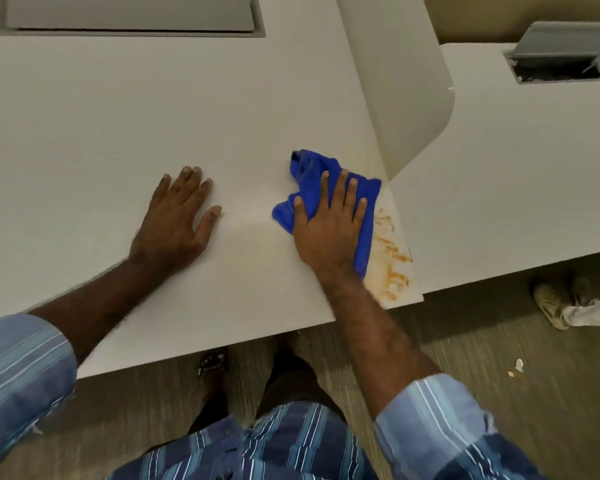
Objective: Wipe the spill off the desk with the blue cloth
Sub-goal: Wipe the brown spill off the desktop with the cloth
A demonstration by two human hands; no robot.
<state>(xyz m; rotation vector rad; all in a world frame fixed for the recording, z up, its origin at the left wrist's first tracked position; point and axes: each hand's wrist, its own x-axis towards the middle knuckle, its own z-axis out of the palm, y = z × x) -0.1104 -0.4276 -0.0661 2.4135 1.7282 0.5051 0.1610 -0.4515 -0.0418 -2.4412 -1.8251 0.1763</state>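
The blue cloth (312, 174) lies bunched on the white desk (153, 116) near its right front corner. My right hand (329, 226) presses flat on top of the cloth, fingers spread over it. Just right of the cloth, an orange smeared spill (392, 254) runs along the desk's right edge down to the corner. My left hand (179, 220) rests palm down on the bare desk to the left of the cloth, fingers apart and holding nothing.
A white divider panel (406, 81) stands along the desk's right side, behind the cloth. A second desk (516, 168) adjoins on the right with an open grey cable hatch (561, 53). Another hatch (129, 15) is at the back left. Someone's shoe (549, 304) is on the floor.
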